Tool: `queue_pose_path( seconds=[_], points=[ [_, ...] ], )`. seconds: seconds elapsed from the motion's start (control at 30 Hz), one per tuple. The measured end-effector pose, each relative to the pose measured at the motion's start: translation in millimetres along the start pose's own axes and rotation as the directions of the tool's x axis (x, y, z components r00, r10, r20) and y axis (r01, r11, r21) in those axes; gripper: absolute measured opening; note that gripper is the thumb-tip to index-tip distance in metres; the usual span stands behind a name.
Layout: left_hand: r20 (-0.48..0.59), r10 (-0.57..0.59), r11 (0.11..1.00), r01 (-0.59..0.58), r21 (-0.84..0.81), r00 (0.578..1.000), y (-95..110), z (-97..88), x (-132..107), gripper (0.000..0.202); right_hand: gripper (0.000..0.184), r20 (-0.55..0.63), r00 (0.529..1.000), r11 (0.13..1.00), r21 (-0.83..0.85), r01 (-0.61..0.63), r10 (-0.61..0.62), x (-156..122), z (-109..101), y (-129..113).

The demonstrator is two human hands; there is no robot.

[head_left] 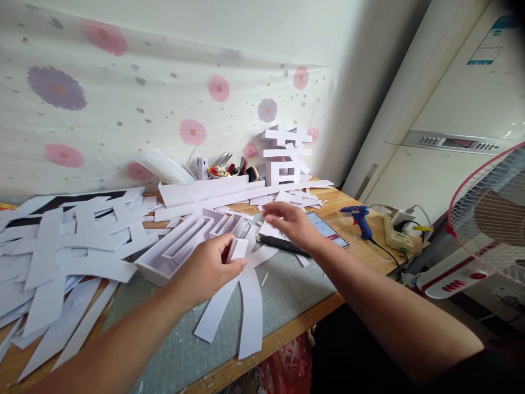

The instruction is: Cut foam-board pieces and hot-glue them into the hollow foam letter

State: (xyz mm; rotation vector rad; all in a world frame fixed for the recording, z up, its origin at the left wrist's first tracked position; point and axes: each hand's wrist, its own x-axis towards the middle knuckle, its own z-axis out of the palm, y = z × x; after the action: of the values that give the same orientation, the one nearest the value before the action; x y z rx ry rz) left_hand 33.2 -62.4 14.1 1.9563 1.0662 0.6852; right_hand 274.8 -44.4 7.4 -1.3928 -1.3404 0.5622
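Observation:
My left hand (209, 268) is closed on a small white foam board piece (238, 250), held between thumb and fingers beside an open white foam board box form (180, 254) with inner walls. My right hand (293, 224) hovers to the right, its thumb and fingers slightly apart with nothing visible between them. Beneath it lies a black-handled cutter knife (283, 244) among white scraps. A white foam board character piece with two curved legs (251, 312) rests on the green cutting mat (287, 295) below my hands.
Cut foam board sheets (53, 246) pile up at left. At the back stand a white tray of tools (200, 191) and a built-up white character (285, 156). A phone (328, 229), a blue glue gun (357, 218), a power strip (397, 232) and a fan (492, 213) are at right.

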Motion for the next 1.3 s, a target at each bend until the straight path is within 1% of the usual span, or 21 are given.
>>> queue_pose_path(
  seconds=[0.03, 0.07, 0.13, 0.17, 0.23, 0.3, 0.4, 0.47, 0.53, 0.6, 0.63, 0.67, 0.73, 0.8, 0.9, 1.0, 1.1, 1.13, 1.2, 1.27, 1.3],
  points=[
    [0.002, 0.022, 0.999, -0.022, 0.024, 1.000, -1, 0.8, 0, 0.017, 0.031, 0.190, 0.975, 0.993, 0.039, 0.111, -0.116, -13, 6, -11],
    [0.001, 0.049, 0.998, -0.049, 0.041, 0.999, -2, 1.4, 0, 0.019, 0.033, 0.299, 0.930, 0.976, 0.090, 0.197, -0.215, -24, 11, -20],
    [-0.010, 0.084, 0.995, -0.084, 0.051, 0.996, -2, 1.7, 0, 0.020, 0.027, 0.391, 0.861, 0.945, 0.148, 0.290, -0.325, -42, 21, -34],
    [-0.021, 0.090, 0.995, -0.089, 0.040, 0.996, -2, 1.4, 0, 0.020, 0.020, 0.403, 0.849, 0.940, 0.161, 0.302, -0.342, -47, 24, -38],
    [-0.063, 0.084, 0.995, -0.087, -0.051, 0.994, -2, 0.7, 1, 0.017, 0.012, 0.393, 0.867, 0.949, 0.192, 0.250, -0.307, -52, 29, -38],
    [-0.111, 0.064, 0.965, -0.090, -0.247, 0.992, -2, 1.0, 1, 0.016, 0.017, 0.386, 0.893, 0.956, 0.259, 0.136, -0.231, -54, 32, -33],
    [-0.125, 0.022, 0.808, -0.091, -0.581, 0.992, -3, 4.9, 2, 0.019, 0.028, 0.428, 0.885, 0.926, 0.378, 0.010, -0.184, -56, 35, -27],
    [-0.094, -0.008, 0.681, -0.063, -0.730, 0.996, -3, 8.7, 2, 0.022, 0.031, 0.471, 0.855, 0.918, 0.396, 0.012, -0.215, -57, 31, -27],
    [-0.056, -0.039, 0.573, -0.023, -0.819, 0.998, -3, 12.1, 1, 0.025, 0.033, 0.509, 0.831, 0.952, 0.296, 0.077, -0.226, -53, 19, -26],
    [-0.017, -0.062, 0.508, 0.017, -0.861, 0.998, -3, 14.4, 1, 0.026, 0.033, 0.515, 0.843, 0.984, 0.007, 0.176, -0.154, -46, 1, -21],
    [-0.002, -0.071, 0.492, 0.034, -0.870, 0.997, -3, 15.2, 0, 0.026, 0.032, 0.490, 0.867, 0.955, -0.205, 0.214, -0.089, -42, -8, -16],
    [0.010, -0.085, 0.480, 0.050, -0.876, 0.996, -3, 16.0, 0, 0.027, 0.031, 0.454, 0.891, 0.879, -0.418, 0.231, -0.018, -37, -16, -9],
    [0.024, -0.124, 0.453, 0.079, -0.888, 0.992, -4, 17.6, -1, 0.028, 0.033, 0.443, 0.891, 0.702, -0.666, 0.252, 0.100, -31, -28, 6],
    [0.035, -0.166, 0.418, 0.103, -0.903, 0.986, -5, 19.0, -1, 0.030, 0.039, 0.469, 0.866, 0.597, -0.750, 0.284, 0.177, -27, -30, 20],
    [0.052, -0.198, 0.382, 0.126, -0.916, 0.979, -5, 20.3, -1, 0.030, 0.039, 0.492, 0.847, 0.567, -0.764, 0.307, 0.203, -26, -24, 31],
    [0.082, -0.188, 0.359, 0.146, -0.922, 0.979, -7, 20.7, -1, 0.028, 0.037, 0.502, 0.843, 0.576, -0.753, 0.317, 0.193, -27, -20, 28],
    [0.080, -0.177, 0.322, 0.135, -0.937, 0.981, -8, 20.8, -1, 0.027, 0.026, 0.523, 0.835, 0.603, -0.726, 0.331, 0.171, -28, -26, 18],
    [0.077, -0.170, 0.310, 0.128, -0.942, 0.982, -9, 20.7, 0, 0.026, 0.023, 0.516, 0.840, 0.640, -0.705, 0.306, 0.167, -29, -29, 15],
    [0.083, -0.154, 0.292, 0.125, -0.948, 0.985, -10, 20.6, 0, 0.025, 0.022, 0.484, 0.863, 0.782, -0.589, 0.201, 0.143, -31, -33, 9],
    [0.101, -0.150, 0.284, 0.141, -0.948, 0.984, -10, 20.5, 0, 0.022, 0.025, 0.465, 0.883, 0.936, -0.335, 0.112, 0.061, -35, -34, 2],
    [0.109, -0.155, 0.280, 0.149, -0.948, 0.982, -10, 20.6, -1, 0.022, 0.026, 0.463, 0.886, 0.973, -0.202, 0.111, -0.005, -39, -33, -1]
  ],
)
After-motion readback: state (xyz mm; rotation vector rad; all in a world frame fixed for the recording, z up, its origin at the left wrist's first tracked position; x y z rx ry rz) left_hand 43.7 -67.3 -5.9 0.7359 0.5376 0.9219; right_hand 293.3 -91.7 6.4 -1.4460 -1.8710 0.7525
